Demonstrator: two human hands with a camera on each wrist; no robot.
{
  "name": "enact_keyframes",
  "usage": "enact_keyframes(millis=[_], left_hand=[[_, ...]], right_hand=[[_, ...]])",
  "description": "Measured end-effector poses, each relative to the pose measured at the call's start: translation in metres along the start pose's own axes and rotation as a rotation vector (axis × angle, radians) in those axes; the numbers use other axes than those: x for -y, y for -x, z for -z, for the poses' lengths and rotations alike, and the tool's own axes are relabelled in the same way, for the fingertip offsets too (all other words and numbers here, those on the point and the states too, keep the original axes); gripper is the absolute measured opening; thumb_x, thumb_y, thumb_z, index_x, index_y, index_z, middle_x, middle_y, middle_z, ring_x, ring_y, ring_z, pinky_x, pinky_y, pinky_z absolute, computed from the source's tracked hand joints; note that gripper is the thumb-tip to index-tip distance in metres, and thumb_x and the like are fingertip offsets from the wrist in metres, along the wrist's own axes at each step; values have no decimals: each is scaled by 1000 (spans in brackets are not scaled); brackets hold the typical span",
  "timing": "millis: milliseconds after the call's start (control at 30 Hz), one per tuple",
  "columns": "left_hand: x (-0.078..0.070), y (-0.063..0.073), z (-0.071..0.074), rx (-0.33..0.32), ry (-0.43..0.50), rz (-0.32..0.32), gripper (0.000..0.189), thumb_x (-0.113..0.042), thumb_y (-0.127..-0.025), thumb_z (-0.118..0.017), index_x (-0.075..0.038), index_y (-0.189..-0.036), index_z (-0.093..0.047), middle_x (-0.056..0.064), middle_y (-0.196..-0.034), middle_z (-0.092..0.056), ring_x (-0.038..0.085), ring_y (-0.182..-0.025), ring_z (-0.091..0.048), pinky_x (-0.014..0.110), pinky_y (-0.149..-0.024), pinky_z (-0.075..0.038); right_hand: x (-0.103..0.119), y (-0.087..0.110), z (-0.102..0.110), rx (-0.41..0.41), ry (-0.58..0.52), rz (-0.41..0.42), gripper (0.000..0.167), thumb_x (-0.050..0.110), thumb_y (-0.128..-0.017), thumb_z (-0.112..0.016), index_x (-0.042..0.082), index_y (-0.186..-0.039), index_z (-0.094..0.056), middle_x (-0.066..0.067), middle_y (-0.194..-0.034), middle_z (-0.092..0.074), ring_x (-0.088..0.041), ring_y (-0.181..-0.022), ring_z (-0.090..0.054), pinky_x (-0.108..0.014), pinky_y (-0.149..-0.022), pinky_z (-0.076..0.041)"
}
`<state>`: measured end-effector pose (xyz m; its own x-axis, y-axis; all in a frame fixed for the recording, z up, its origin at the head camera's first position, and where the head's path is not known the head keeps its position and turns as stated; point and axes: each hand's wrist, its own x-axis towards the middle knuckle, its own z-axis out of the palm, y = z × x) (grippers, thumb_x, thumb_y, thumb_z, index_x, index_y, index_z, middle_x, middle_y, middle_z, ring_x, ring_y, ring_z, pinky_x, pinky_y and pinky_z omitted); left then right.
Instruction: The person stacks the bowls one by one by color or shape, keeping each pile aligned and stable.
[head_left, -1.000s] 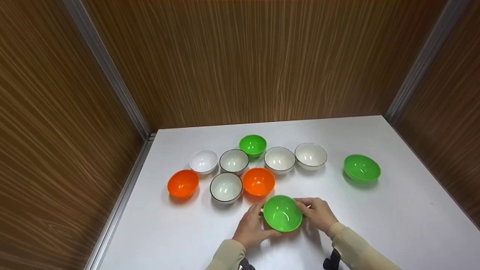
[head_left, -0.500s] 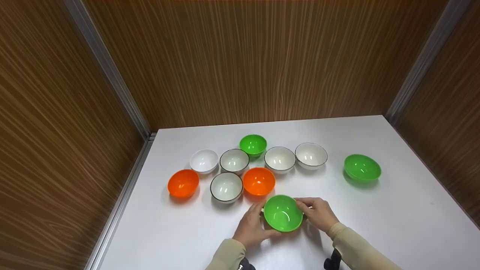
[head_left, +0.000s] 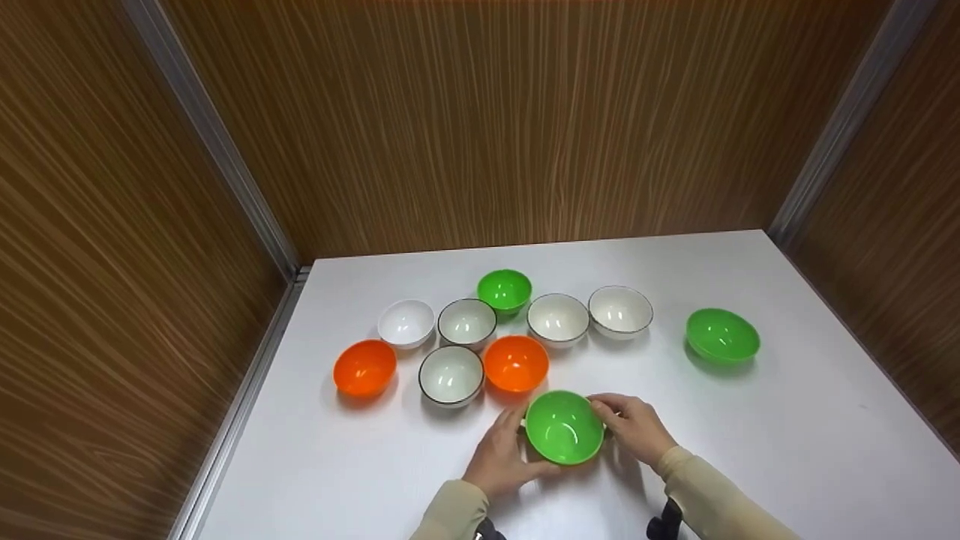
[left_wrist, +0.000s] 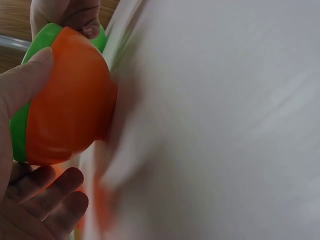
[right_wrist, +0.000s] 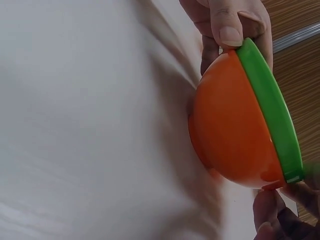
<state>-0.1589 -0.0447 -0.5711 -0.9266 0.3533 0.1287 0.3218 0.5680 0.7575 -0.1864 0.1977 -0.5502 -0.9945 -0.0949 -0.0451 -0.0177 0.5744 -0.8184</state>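
Note:
A green bowl (head_left: 564,429) sits nested in an orange bowl (left_wrist: 75,100), near the front of the white table. From the left, my left hand (head_left: 499,459) grips the pair, its thumb on the near side and its fingers round the far side. My right hand (head_left: 636,429) pinches the rim on the right. In the right wrist view, the green rim (right_wrist: 270,110) stands out above the orange wall (right_wrist: 232,120), with the orange foot close to the tabletop. Just behind this stack is another orange bowl (head_left: 516,365).
Left of it stand a dark-rimmed pale bowl (head_left: 451,377) and an orange bowl (head_left: 365,369). Farther back are a white bowl (head_left: 406,325), several more rimmed bowls (head_left: 558,321) and a green bowl (head_left: 505,291). Another green bowl (head_left: 722,337) sits at the right. Wood-grain panels (head_left: 480,127) enclose the table.

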Motion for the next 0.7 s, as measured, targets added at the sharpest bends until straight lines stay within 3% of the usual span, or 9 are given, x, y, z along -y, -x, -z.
enact_keyframes(millis=[133, 300, 500, 700], left_hand=[[-4, 2, 10, 27, 5, 28, 104, -50, -65, -84, -14, -149, -33, -3, -135, -48, 15, -112, -54, 39, -96, -47], [-11, 2, 36, 13, 9, 89, 89, -54, -75, -75, -13, -145, -39, 1, -129, -54, 19, -109, -56, 39, -88, -50], [-9, -11, 81, -80, -33, 92, 67, -55, -89, -59, -11, -138, -49, 2, -114, -60, 17, -96, -58, 33, -79, -52], [4, -31, 125, -200, -80, 154, 46, -34, -93, -62, -5, -129, -57, 5, -102, -64, 17, -85, -60, 33, -73, -53]], right_hand=[[-3, 1, 4, 12, -40, -52, 34, 28, -102, -48, 5, -119, -66, -6, -97, -70, -18, -84, -64, -40, -86, -48], [-7, 2, 13, 15, -95, -111, 38, 30, -103, -43, 4, -121, -63, -7, -92, -68, -21, -78, -63, -35, -72, -50], [-12, 2, 21, 13, -170, -148, 40, 33, -103, -43, 2, -122, -62, -9, -93, -67, -22, -79, -63, -34, -62, -51], [-15, 4, 26, 11, -186, -159, 41, 33, -103, -43, 1, -121, -62, -9, -92, -67, -23, -79, -62, -35, -60, -51]])
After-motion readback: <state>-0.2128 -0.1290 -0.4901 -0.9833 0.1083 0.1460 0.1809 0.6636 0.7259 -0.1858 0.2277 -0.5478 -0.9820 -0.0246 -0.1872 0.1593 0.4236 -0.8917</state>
